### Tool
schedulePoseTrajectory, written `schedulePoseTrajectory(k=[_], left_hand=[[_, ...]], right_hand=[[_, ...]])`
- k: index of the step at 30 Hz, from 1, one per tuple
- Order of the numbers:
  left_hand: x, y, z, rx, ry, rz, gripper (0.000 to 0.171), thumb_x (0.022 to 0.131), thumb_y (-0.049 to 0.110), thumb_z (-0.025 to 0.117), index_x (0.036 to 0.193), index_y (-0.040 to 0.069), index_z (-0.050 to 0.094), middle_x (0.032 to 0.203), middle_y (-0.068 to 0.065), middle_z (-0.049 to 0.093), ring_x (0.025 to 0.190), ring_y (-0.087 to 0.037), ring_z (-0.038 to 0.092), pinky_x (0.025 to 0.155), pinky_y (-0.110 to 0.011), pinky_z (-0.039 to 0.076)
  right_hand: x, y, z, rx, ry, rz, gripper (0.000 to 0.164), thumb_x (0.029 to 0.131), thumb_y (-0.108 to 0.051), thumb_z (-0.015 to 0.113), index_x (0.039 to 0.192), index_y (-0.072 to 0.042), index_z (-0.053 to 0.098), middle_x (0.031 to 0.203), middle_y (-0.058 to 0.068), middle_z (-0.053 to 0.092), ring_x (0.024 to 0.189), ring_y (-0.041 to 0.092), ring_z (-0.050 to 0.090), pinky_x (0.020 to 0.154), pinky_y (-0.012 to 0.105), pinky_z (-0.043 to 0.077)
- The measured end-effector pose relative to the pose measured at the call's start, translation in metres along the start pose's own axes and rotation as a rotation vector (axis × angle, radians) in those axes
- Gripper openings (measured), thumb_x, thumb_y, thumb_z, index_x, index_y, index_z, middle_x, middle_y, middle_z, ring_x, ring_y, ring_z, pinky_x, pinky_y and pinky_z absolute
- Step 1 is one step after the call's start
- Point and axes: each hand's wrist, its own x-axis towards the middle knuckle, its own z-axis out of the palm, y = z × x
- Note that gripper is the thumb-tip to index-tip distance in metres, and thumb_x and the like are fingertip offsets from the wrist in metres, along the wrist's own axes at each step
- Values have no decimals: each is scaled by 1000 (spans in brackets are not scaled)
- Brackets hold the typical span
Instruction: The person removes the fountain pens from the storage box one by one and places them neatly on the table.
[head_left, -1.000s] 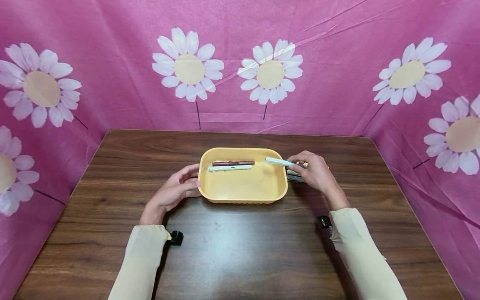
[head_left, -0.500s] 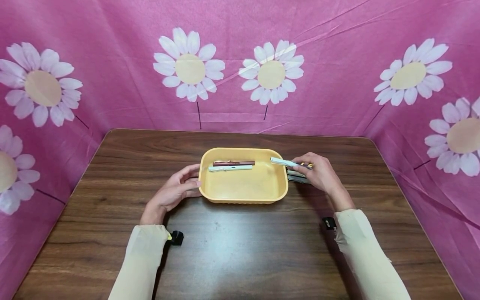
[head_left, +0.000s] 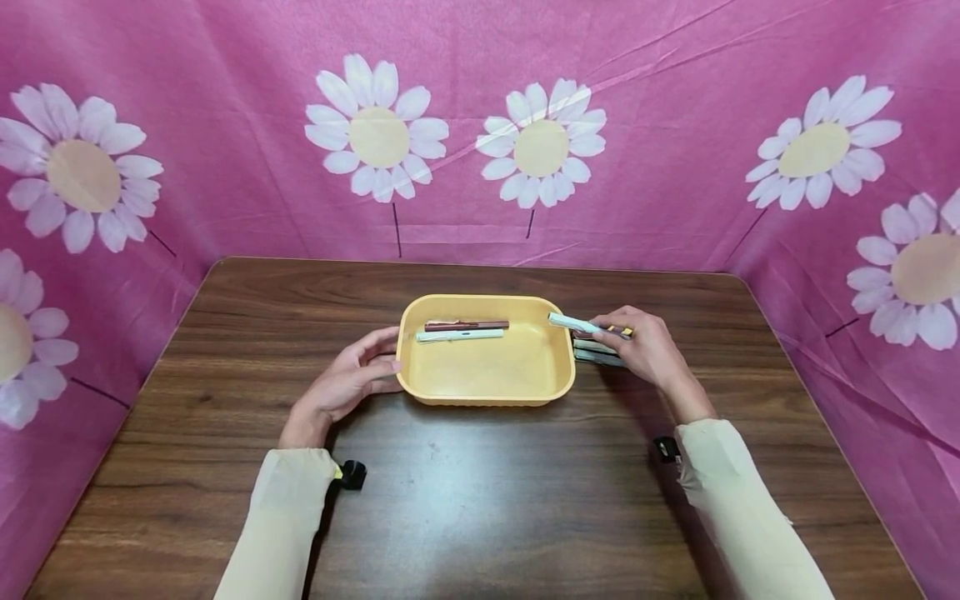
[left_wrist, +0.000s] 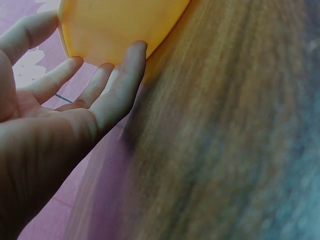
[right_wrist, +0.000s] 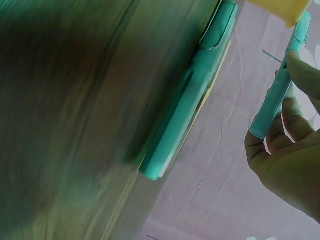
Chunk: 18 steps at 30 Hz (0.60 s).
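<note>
A yellow tray stands on the table. My left hand rests loosely spread fingers against its left end; in the left wrist view the fingertips touch the outer wall. My right hand pinches a pale capped pen between thumb and fingers, its tip end overlapping the tray's right rim. The right wrist view gives this pen a teal tint. Beneath that hand, several pens lie beside the tray, partly hidden. Inside the tray are a dark red pen and a white pen, side by side.
The brown wooden table runs back to a pink cloth printed with white flowers, which also hangs along both sides. A black wrist camera sits at the left sleeve, another wrist camera at the right.
My right hand has shifted right and slightly nearer to me, drawing the pale pen away from over the tray. My left hand, the tray and the two pens in it stay put.
</note>
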Motion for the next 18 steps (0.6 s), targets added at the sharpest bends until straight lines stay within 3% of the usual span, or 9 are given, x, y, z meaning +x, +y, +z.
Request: schedulePoseTrajectory(k=[9,18], left_hand=[[-2,3,-1,8,7,-12,65,99,-4,55,157,-3,26,148,-32,32,112,-25,61,92,-42,58],[0,0,0,1,7,-13,65,99,-5,55,157,-3,25,148,-32,32,110,-24,61,91,-42,58]], right_hand=[[-3,12,-2,-35,11,-24,17,89,-2,76,106,-2,78,94,11,72,85,28,64,72,42,48],[-2,21,-10,-67,23,17,16,90,-3,75,105,-1,78,97,14,72,89,34,66,77,49,51]])
